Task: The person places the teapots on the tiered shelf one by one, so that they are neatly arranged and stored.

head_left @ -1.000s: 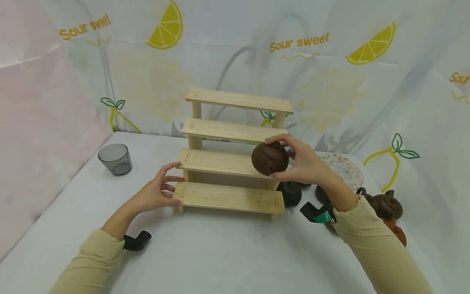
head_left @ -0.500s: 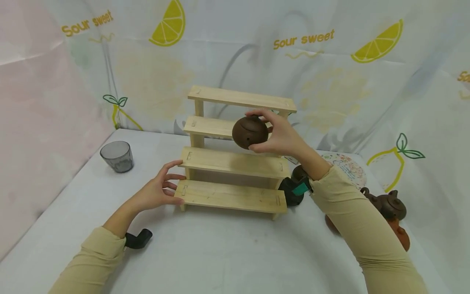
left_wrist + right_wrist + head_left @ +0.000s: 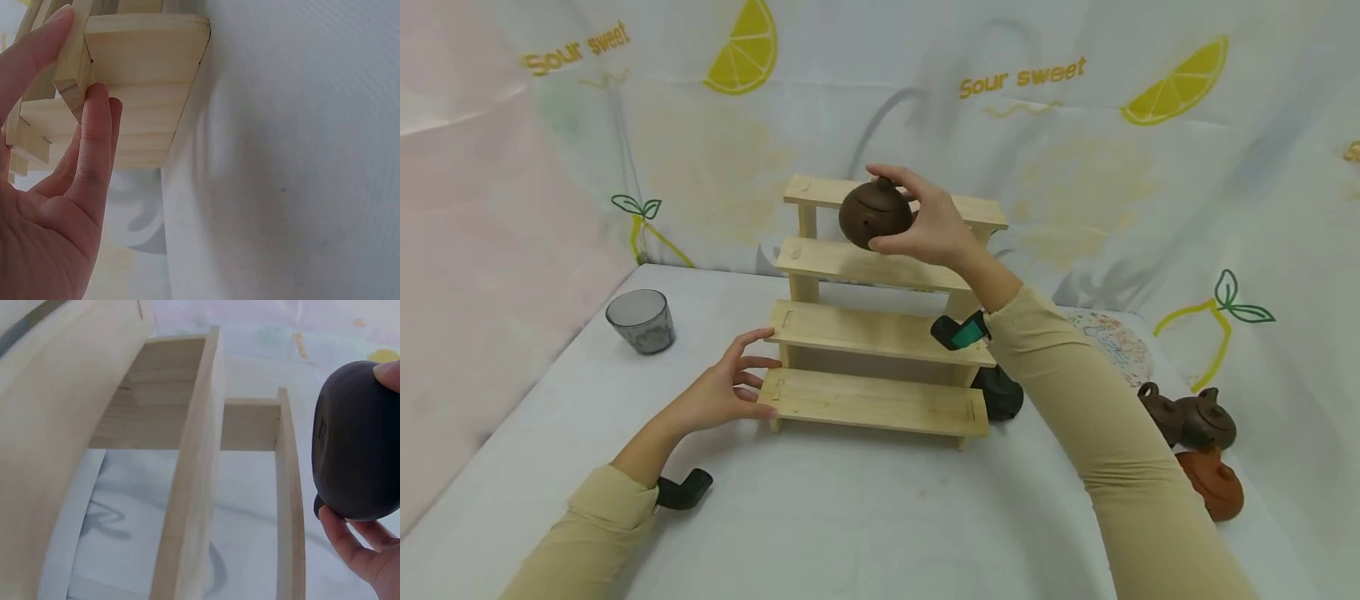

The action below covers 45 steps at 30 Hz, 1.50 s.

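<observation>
My right hand (image 3: pixel 936 229) grips a small round dark brown teapot (image 3: pixel 868 212), thumb at its underside and fingers near the lid knob. In the head view the teapot overlaps the top board of a four-step wooden display stand (image 3: pixel 872 404). The right wrist view shows its smooth flat base (image 3: pixel 322 434) turned toward the boards, with a gap between. At the stand's left end, my left hand (image 3: pixel 722 392) grips the lower boards. In the left wrist view, the thumb and fingers pinch a board end (image 3: pixel 72 75).
A grey glass cup (image 3: pixel 643 321) stands at the back left. Behind the stand's right end sits a black rounded object (image 3: pixel 1000 393). Farther right are dark brown teapots (image 3: pixel 1206 421), a reddish-orange teapot (image 3: pixel 1213 483) and a round floral-patterned piece (image 3: pixel 1112 342).
My right hand has carried the teapot up and left, from the second-lowest board's right end to in front of the top board. My left hand has stayed on the stand.
</observation>
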Tool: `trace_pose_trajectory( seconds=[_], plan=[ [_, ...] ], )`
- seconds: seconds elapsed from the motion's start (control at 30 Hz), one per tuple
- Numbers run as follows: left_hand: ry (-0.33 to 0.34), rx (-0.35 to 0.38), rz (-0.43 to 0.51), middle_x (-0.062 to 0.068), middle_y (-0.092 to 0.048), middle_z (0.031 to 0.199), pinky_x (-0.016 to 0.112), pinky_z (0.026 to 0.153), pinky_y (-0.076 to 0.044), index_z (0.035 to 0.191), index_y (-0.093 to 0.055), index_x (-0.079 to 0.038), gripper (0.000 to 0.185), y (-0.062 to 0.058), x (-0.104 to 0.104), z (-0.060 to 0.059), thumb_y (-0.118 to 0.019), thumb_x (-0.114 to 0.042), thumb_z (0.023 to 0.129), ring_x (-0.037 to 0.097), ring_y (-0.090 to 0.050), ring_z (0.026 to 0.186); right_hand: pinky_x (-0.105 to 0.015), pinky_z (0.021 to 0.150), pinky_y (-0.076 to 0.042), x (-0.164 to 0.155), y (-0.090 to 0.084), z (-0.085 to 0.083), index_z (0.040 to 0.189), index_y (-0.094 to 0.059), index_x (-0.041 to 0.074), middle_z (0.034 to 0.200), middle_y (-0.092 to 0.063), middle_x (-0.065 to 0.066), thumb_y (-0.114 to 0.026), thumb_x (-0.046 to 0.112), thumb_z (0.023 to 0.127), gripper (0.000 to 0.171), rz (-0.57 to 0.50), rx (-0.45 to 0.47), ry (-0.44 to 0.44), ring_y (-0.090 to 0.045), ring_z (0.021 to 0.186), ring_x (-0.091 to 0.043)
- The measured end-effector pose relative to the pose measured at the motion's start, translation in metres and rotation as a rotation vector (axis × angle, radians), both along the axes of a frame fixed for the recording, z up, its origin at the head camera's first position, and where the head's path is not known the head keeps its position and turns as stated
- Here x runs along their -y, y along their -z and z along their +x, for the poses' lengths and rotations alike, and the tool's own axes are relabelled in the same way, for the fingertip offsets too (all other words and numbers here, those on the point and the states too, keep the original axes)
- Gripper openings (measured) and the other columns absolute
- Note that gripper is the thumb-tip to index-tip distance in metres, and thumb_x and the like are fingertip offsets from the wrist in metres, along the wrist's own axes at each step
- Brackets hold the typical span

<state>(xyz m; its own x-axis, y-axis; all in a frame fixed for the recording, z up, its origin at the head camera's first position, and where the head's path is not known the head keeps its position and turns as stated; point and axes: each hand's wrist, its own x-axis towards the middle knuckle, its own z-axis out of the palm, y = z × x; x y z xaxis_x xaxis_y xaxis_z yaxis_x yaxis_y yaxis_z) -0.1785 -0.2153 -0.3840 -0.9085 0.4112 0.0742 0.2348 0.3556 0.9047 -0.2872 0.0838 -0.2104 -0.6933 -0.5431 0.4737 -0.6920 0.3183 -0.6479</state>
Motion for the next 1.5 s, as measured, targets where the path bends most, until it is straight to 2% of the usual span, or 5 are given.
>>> trace_pose_trajectory(
  seconds=[0.37,0.57,0.8,1.17,1.5],
  plan=[
    [0.015,-0.004,0.023,0.026,-0.047,0.128,0.029,0.073,-0.051,0.145,-0.016,-0.023,0.105,-0.001,-0.005,-0.004,-0.082,0.001,0.067,0.029,-0.057,0.094,-0.026,0.089,-0.039,0.022,-0.006,-0.047,0.142,-0.038,0.008,0.136,-0.047,-0.008,-0.079,0.01,0.071,0.082,0.01,-0.134,0.077,-0.045,0.117,-0.014],
    [0.015,0.003,0.019,0.024,-0.048,0.128,0.029,0.073,-0.051,0.145,-0.017,-0.025,0.105,0.0,-0.011,-0.006,-0.082,0.0,0.066,0.028,-0.057,0.094,-0.02,0.094,-0.035,0.023,-0.007,-0.058,0.143,-0.035,0.009,0.142,-0.042,-0.006,-0.077,0.009,0.073,0.081,0.001,-0.069,0.135,-0.038,0.125,-0.007],
    [0.018,-0.002,0.014,0.027,-0.047,0.128,0.028,0.073,-0.051,0.145,-0.015,-0.021,0.104,-0.003,-0.013,-0.007,-0.081,0.0,0.068,0.028,-0.057,0.094,-0.023,0.096,-0.036,0.019,-0.009,-0.064,0.146,-0.028,0.012,0.147,-0.033,-0.004,-0.073,0.009,0.079,0.081,0.045,0.021,0.094,-0.035,0.128,-0.012],
    [0.002,-0.012,-0.001,0.025,-0.048,0.128,0.028,0.072,-0.051,0.145,-0.016,-0.022,0.104,-0.001,-0.01,-0.008,-0.082,-0.001,0.067,0.025,-0.057,0.093,-0.029,0.094,-0.041,0.006,-0.013,-0.053,0.145,-0.034,0.016,0.148,-0.03,0.002,-0.074,0.009,0.079,0.077,0.035,0.02,0.114,-0.033,0.132,-0.02],
    [-0.024,0.014,-0.018,0.025,-0.047,0.129,0.028,0.074,-0.051,0.145,-0.014,-0.025,0.106,0.002,-0.002,-0.004,-0.083,-0.005,0.067,0.028,-0.056,0.095,-0.036,0.097,-0.039,-0.023,-0.018,-0.007,0.138,-0.041,0.002,0.143,-0.039,-0.008,-0.068,-0.001,0.082,0.063,-0.095,0.043,0.115,-0.04,0.127,-0.022]
  ],
)
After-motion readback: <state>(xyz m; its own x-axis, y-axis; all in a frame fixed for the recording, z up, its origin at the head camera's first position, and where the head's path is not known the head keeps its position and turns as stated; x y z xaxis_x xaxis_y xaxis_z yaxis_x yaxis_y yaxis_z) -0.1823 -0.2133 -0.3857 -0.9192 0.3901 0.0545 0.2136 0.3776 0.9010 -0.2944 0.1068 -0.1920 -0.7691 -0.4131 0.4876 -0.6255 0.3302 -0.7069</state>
